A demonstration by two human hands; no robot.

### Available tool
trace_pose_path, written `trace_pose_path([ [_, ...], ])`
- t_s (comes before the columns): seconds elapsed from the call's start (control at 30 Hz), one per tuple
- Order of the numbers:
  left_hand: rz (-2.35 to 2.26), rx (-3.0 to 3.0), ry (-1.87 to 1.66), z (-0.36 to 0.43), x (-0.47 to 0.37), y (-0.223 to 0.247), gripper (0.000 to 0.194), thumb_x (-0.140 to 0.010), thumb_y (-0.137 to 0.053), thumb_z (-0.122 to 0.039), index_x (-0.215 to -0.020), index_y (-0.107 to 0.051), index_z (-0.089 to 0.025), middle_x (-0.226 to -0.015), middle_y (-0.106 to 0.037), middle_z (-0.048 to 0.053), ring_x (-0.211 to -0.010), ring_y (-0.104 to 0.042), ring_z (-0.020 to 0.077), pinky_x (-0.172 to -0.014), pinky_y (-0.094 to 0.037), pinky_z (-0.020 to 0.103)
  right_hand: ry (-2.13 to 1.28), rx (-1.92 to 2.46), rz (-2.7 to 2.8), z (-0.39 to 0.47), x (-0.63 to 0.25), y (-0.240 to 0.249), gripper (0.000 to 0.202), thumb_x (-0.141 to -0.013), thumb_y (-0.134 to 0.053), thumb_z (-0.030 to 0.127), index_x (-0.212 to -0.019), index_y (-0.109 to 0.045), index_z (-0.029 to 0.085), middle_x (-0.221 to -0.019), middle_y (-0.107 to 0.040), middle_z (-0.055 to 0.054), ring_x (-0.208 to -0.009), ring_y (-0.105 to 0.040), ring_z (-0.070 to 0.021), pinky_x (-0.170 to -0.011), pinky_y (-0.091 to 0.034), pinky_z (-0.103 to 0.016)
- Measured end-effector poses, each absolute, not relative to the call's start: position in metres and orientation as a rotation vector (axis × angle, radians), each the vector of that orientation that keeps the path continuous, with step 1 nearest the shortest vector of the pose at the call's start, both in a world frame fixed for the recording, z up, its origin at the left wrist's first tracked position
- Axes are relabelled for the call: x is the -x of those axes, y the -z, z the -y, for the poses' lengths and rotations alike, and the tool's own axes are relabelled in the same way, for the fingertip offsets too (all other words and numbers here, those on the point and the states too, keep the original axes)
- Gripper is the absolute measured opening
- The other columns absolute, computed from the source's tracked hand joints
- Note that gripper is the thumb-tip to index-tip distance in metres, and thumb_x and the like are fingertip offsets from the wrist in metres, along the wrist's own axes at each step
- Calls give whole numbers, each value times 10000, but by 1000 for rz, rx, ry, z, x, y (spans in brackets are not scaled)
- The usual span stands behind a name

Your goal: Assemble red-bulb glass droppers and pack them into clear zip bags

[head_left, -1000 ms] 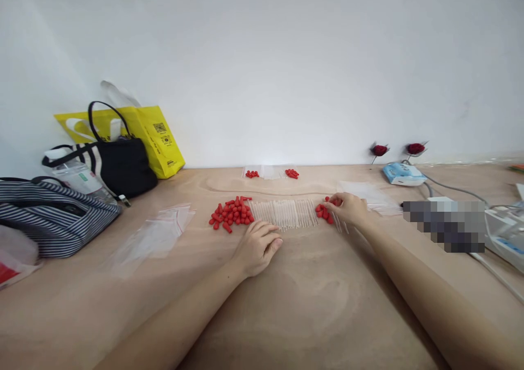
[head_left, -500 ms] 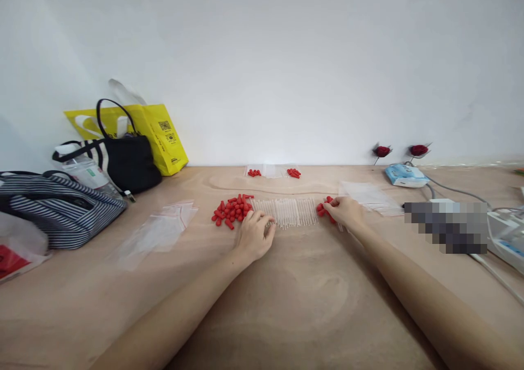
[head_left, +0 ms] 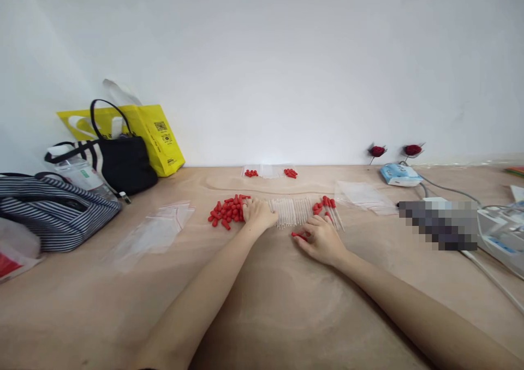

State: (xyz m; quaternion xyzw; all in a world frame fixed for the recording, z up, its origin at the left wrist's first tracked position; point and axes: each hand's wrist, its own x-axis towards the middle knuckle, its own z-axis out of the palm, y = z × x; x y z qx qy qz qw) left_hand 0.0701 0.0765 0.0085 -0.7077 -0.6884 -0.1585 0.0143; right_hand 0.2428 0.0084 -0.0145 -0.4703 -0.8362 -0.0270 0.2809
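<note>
Your left hand (head_left: 257, 215): fingers curled, resting on red caps (head_left: 226, 212), grip unclear. Your right hand (head_left: 321, 240): pinches 1 red cap (head_left: 298, 234) near clear tubes (head_left: 292, 212).

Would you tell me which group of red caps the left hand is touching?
The big pile of red caps left of the clear tubes; the left hand rests against its right edge.

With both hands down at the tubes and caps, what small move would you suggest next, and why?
Probably the left hand should pinch one clear tube from the row: it lies between that row and the red cap pile, while the right hand touches a red cap.
</note>
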Motion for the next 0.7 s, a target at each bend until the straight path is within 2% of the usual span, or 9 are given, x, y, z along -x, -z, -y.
trace_pose_path([
  [0.23,2237,2192,370,-83,-76,-13,292,-607,-587,-399,-721,-666,-142,-896,-659,183,-957,-548,363,-756,-396,448,74,1286,2250,-8,-241,17,166,-751,-523,312,-652,-574,189,-636,-562,-13,-676,-491,-155,-654,-271,-308],
  [0.43,2182,2215,386,-75,-69,-24,226,-704,-518,-329,-690,-669,-161,-803,-667,148,-857,-585,331,-706,-402,422,61,1294,2228,-4,-240,15,147,-750,-527,307,-672,-572,190,-676,-540,-21,-691,-467,-162,-665,-295,-311],
  [0.53,2042,2287,451,-59,-57,-28,229,-755,-500,-321,-682,-667,-182,-818,-648,110,-871,-561,300,-720,-385,401,22,1243,2252,-4,-244,15,136,-752,-530,306,-696,-573,190,-735,-549,-34,-728,-469,-169,-677,-312,-314],
  [0.6,1879,2395,520,-45,-44,-26,217,-782,-511,-339,-700,-664,-209,-838,-629,60,-875,-543,246,-734,-372,357,-36,1200,2276,-4,-247,16,121,-761,-526,301,-731,-584,198,-744,-557,-33,-743,-473,-172,-684,-322,-316],
  [0.7,1451,2620,679,-27,-21,-14,163,-795,-550,-313,-735,-675,-227,-764,-602,16,-766,-523,181,-699,-335,321,-110,1169,2301,-6,-250,18,118,-771,-529,301,-787,-603,210,-738,-569,-29,-747,-477,-175,-696,-333,-321],
])
